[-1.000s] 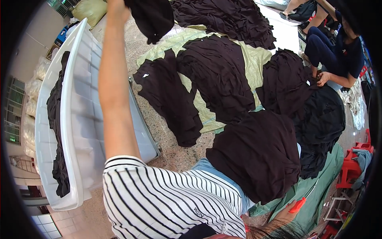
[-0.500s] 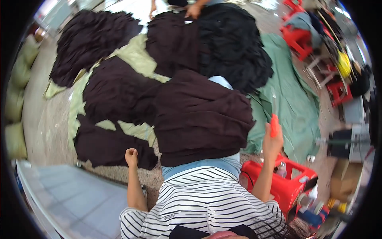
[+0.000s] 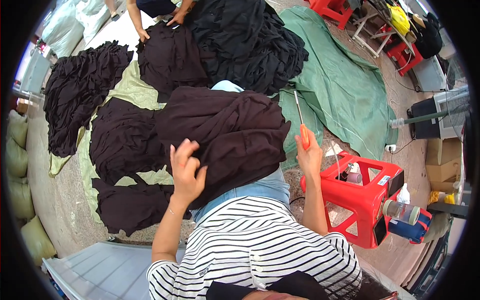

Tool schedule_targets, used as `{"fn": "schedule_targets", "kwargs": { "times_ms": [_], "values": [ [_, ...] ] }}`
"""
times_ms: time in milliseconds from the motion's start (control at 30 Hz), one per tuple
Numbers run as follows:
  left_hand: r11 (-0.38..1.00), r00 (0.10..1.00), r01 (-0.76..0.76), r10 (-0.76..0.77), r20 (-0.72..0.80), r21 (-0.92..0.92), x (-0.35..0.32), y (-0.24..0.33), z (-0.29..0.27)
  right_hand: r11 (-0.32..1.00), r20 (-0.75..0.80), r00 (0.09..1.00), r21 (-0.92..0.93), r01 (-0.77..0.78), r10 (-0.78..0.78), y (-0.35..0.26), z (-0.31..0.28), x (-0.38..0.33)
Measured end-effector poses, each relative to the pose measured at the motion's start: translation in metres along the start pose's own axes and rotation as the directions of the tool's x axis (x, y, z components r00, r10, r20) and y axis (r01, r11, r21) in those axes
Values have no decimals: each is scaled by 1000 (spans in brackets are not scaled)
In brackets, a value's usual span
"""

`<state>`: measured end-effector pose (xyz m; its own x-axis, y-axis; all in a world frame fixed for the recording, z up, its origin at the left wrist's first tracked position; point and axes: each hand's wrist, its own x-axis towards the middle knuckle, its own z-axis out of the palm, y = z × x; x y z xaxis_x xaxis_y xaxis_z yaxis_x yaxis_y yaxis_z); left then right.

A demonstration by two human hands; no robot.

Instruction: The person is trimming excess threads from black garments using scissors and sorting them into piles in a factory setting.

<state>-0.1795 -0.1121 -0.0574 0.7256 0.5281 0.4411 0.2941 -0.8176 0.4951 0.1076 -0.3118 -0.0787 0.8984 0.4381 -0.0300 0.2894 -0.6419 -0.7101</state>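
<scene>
A dark maroon-brown garment (image 3: 230, 135) lies loosely folded over my lap. Raised over its left edge, my left hand (image 3: 188, 172) has its fingers curved and apart, with nothing visible in them. My right hand (image 3: 311, 156) is closed around the orange handle of a tool (image 3: 300, 112) with a long narrow metal shaft. The tool points up and away, to the right of the garment. Whether its tip is bladed, I cannot tell. Left of my lap, piles of similar dark cloth (image 3: 127, 137) rest on pale yellow-green sheeting (image 3: 132, 92).
Close on my right stands a red plastic stool (image 3: 345, 175) carrying bottles and small items. Green sheeting (image 3: 340, 95) covers floor beyond it. Ahead is a large black cloth heap (image 3: 245, 45). A co-worker's hands (image 3: 145, 35) touch a dark pile. A grey-white panel (image 3: 112, 272) borders the lower left.
My left hand has risen over the garment, its fingers opening from a curl. The right hand still grips the tool, now more to the left in view. My view has shifted rightward.
</scene>
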Motion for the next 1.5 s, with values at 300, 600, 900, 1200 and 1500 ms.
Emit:
{"fn": "schedule_targets", "kwargs": {
  "times_ms": [300,600,900,1200,1500],
  "values": [
    [977,986,147,-157,57,151,-67,21,5,912,72,997,406,-66,40,41,39,45],
    [959,961,267,-272,-51,-94,-78,4,-6,844,326,931,535,-40,-163,19,9,37],
    [757,883,469,-404,239,-454,32,25,-166,777,-17,961,585,233,-275,-87,-77,64],
    [945,944,327,-325,-58,20,50,-51,-48,872,5,882,153,465,-471,-127,-10,70],
    [995,989,-99,100,-113,12,44,51,31,956,183,939,78,283,-293,-61,-23,11]
  ]
}}
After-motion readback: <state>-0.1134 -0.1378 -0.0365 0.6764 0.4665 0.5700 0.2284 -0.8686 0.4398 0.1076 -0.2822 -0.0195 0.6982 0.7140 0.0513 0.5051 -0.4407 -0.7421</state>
